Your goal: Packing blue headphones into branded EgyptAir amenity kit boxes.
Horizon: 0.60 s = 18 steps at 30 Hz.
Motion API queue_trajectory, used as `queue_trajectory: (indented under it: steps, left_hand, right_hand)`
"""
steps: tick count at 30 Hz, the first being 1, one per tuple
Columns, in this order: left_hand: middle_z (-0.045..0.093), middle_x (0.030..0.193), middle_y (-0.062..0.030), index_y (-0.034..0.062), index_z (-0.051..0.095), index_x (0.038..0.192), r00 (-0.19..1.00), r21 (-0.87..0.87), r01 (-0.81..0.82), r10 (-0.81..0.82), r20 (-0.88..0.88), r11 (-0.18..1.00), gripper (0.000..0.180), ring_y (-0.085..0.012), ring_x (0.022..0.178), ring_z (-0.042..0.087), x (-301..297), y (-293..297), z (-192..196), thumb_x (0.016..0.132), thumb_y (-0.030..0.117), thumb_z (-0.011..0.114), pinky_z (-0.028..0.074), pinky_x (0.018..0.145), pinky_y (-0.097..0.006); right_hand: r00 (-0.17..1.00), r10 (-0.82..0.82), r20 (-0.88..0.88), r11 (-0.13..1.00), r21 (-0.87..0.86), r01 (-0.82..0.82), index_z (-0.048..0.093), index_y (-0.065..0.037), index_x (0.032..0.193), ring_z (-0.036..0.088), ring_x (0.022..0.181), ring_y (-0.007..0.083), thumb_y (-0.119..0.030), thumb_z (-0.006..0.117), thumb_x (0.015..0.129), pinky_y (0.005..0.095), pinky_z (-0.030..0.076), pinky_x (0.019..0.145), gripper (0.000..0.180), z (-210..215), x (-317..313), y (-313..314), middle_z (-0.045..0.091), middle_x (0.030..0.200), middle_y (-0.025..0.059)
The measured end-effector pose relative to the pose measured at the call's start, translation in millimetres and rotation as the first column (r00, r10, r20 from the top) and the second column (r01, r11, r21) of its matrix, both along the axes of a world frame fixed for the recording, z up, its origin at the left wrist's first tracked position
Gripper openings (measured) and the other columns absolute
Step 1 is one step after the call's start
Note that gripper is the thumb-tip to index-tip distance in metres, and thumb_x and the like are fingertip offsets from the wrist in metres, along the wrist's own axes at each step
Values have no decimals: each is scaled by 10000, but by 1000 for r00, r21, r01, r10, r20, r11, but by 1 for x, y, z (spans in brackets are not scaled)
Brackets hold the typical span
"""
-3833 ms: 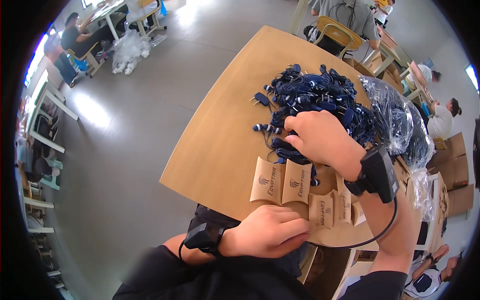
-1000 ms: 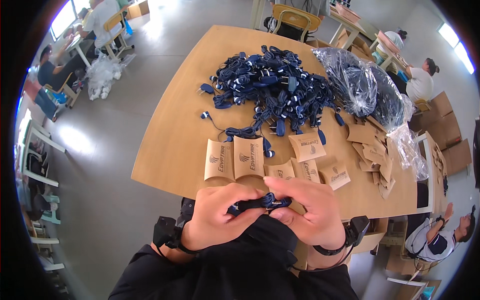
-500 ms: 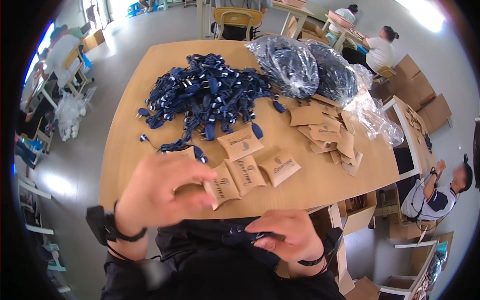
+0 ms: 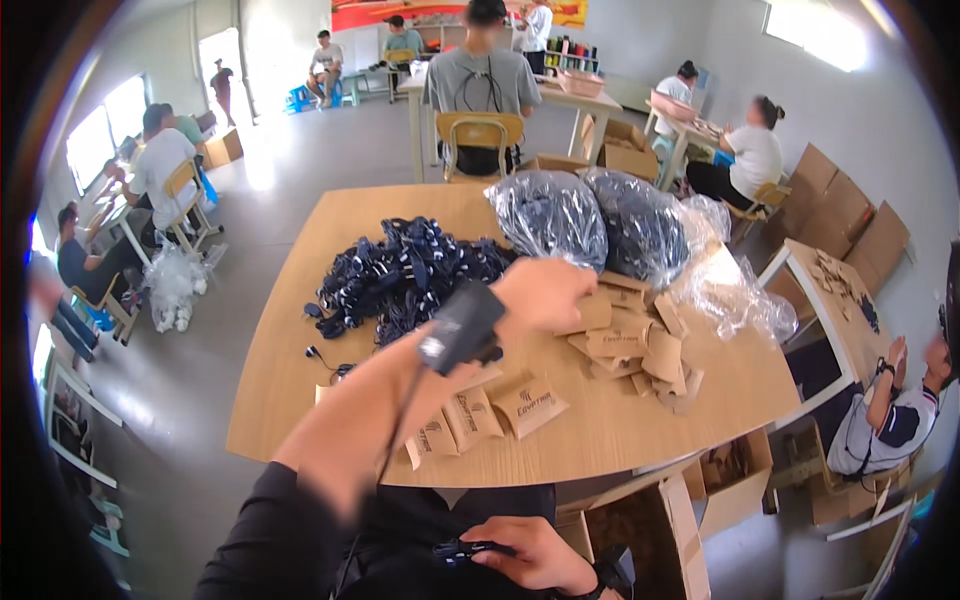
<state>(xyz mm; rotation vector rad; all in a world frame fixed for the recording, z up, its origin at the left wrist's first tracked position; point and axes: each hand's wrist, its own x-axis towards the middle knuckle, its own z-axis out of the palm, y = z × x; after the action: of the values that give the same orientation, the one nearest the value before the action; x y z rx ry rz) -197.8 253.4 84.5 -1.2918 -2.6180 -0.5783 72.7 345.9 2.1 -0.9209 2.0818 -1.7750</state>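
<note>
My left hand (image 4: pixel 540 293) reaches across the table to the pile of brown card pillow boxes (image 4: pixel 618 340). Its fingertips are at the pile's near-left edge, beside the topmost flat box (image 4: pixel 594 312); the fingers are smeared and partly hidden, so their grip does not show. Down by my lap, my right hand (image 4: pixel 545 555) is closed on a small bundle of dark blue earphones (image 4: pixel 462 549). A heap of dark blue corded earphones (image 4: pixel 405 275) lies left of my left hand. Below my left forearm sit several puffed-out pillow boxes (image 4: pixel 527 402), partly covered by the arm.
Clear plastic bags of dark items (image 4: pixel 548 215) stand at the table's far right, with crumpled clear plastic (image 4: pixel 735 300) beside them. Open cartons (image 4: pixel 640 535) stand below the table's right front edge. A person (image 4: pixel 890 420) sits at the right; others sit at tables farther off.
My left hand has gone from above the near pillow boxes, far and right, to the flat box pile. My right hand keeps the earphones low. The view has tilted up.
</note>
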Motion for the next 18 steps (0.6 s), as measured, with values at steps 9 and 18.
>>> queue_trajectory:
  steps: [9,18]
  left_hand:
    - [621,1138,-130,161,490,1351,996,-253,-36,54,64,967,611,-331,1052,620,-5,48,-44,763,70,629,526,857,-431]
    - [683,945,-191,122,464,1353,987,-45,-66,72,140,997,538,-394,860,660,8,16,-6,831,130,594,527,718,-481]
  right_hand:
    - [980,-198,-4,980,-19,198,659,23,987,656,748,347,4,708,774,354,512,651,220,16,11,13,648,842,190]
    - [986,-165,-5,986,-6,165,655,19,989,642,726,289,35,699,759,316,493,647,235,10,6,3,641,831,165]
